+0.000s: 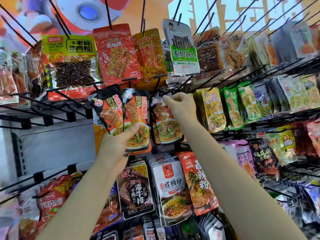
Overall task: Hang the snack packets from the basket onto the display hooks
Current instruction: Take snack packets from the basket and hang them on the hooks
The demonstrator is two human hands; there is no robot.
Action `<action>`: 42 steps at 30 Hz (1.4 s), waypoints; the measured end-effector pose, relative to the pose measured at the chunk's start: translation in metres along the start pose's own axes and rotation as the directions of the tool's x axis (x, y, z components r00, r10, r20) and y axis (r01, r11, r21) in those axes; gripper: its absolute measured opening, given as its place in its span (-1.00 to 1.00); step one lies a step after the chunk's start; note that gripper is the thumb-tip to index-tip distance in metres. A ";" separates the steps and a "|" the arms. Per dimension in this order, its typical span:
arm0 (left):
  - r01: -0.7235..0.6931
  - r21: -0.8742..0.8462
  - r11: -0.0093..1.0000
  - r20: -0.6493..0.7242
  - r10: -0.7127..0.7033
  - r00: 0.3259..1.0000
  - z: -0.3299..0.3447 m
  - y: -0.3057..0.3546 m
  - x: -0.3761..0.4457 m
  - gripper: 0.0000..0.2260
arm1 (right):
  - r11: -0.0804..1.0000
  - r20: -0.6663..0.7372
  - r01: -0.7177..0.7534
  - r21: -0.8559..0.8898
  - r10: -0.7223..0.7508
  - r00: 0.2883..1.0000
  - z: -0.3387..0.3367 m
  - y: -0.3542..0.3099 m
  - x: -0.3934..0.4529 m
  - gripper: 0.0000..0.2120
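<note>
The left hand (119, 144) is gripping a small fan of black-and-orange packets (124, 116), thumb pressed across their fronts, holding them upright just left of the middle of the rack (259, 70). At least two faces are showing in the fan; whether more sit behind them cannot be told. These are still waiting to go up.

Just to their right, the right hand (181, 104) is pinching the top edge of a matching packet (166, 125) at a hook (166, 91) in the rack's middle row. The packet's top is blurred, so whether its hole is already over the hook's tip cannot be told. Another of the same kind seems to be hanging right behind it, so some of this hook's stock is probably already in place.

The task therefore looks partly done: one packet is being hung, the handful is left, and the basket is out of view, so how much remains in it is unknown.

The rack is filling the whole view. Along its top row a yellow-and-red pack (69, 61) is hanging at the left, red and orange ones in the middle, a white-and-green pack (183, 56) to their right. Yellow and green packs (232, 108) are crowding the middle row toward the right edge. The bottom row is carrying a dark pack (136, 191) and a white pack (173, 189). At the left edge a grey panel (57, 148) is showing behind bare hooks. Above the rack an orange wall graphic (86, 13) is showing.
</note>
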State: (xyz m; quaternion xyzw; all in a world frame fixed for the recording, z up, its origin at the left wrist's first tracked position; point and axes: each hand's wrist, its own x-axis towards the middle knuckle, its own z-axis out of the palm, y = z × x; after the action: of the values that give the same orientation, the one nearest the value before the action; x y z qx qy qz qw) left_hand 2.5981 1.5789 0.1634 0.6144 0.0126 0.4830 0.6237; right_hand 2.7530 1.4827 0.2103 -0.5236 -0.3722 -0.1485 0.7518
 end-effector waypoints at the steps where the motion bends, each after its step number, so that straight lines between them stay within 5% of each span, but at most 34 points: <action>1: 0.005 -0.005 1.000 0.002 -0.005 1.000 0.001 0.000 0.000 -0.93 | 1.000 -0.031 0.000 -0.016 0.000 1.000 -0.001 0.001 -0.001 -0.77; 5: 0.033 -0.020 0.999 0.031 -0.032 0.999 0.008 0.000 -0.001 -0.87 | 0.993 -0.082 0.117 -0.030 -0.119 0.990 -0.006 0.003 -0.011 -0.78; 8: 0.040 0.013 0.999 0.080 -0.041 0.996 0.017 -0.001 -0.001 -0.69 | 0.995 0.152 0.098 0.026 -0.101 0.983 -0.003 -0.001 -0.024 -0.64; 10: 0.051 0.054 0.997 0.102 -0.056 0.993 0.022 -0.001 -0.002 -0.77 | 0.991 0.216 0.133 -0.004 -0.129 0.968 -0.002 -0.002 -0.030 -0.68; 15: 0.090 0.180 0.979 0.053 -0.101 0.993 0.010 0.002 -0.004 -0.74 | 1.000 0.134 0.012 0.019 -0.014 0.991 -0.007 -0.002 -0.018 -0.79; 18: 0.090 0.207 0.974 0.059 -0.104 0.993 0.005 0.004 -0.004 -0.65 | 1.000 0.129 0.007 -0.012 -0.005 0.992 -0.007 -0.010 -0.014 -0.67; 20: 0.044 0.240 0.970 0.078 -0.064 0.995 0.004 0.004 -0.006 -0.73 | 0.997 0.110 -0.003 -0.073 0.011 0.994 -0.004 -0.015 -0.014 -0.57; 24: -0.061 0.226 0.972 -0.008 0.064 0.998 -0.001 0.004 -0.008 -0.93 | 0.998 0.105 0.000 -0.062 0.007 0.994 0.001 -0.010 -0.002 -0.71; 28: -0.083 0.177 0.981 -0.038 0.091 0.995 -0.011 0.002 -0.004 -0.64 | 0.997 -0.057 0.045 -0.057 -0.048 0.997 0.001 -0.001 -0.004 -0.76; 30: -0.090 0.136 0.987 -0.024 0.094 0.995 -0.007 0.003 -0.004 -0.24 | 0.979 -0.131 0.173 -0.104 -0.186 0.974 0.000 -0.002 -0.009 -0.80; 32: -0.106 0.123 0.987 -0.030 0.110 0.993 -0.005 0.000 0.002 0.07 | 0.975 -0.022 0.198 -0.101 -0.201 0.979 0.002 -0.006 -0.019 -0.71; 35: -0.113 0.141 0.983 -0.007 0.115 0.993 0.002 -0.002 0.006 -0.14 | 0.983 0.227 0.172 -0.058 -0.155 0.962 0.011 -0.006 -0.034 -0.57; 38: -0.078 0.175 0.981 0.049 0.070 0.996 0.008 -0.003 0.005 -0.27 | 0.989 0.217 0.144 -0.039 -0.133 0.967 0.011 -0.002 -0.030 -0.70; 42: -0.081 0.203 0.976 -0.011 0.085 0.996 -0.004 -0.002 0.006 -0.39 | 1.000 0.146 0.004 -0.031 0.001 0.989 0.002 -0.002 -0.014 -0.60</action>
State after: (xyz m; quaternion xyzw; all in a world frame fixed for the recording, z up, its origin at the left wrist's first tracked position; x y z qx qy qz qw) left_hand 2.6005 1.5859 0.1644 0.6698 0.0424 0.5109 0.5372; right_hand 2.7411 1.4813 0.2022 -0.5446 -0.4244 -0.1161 0.7141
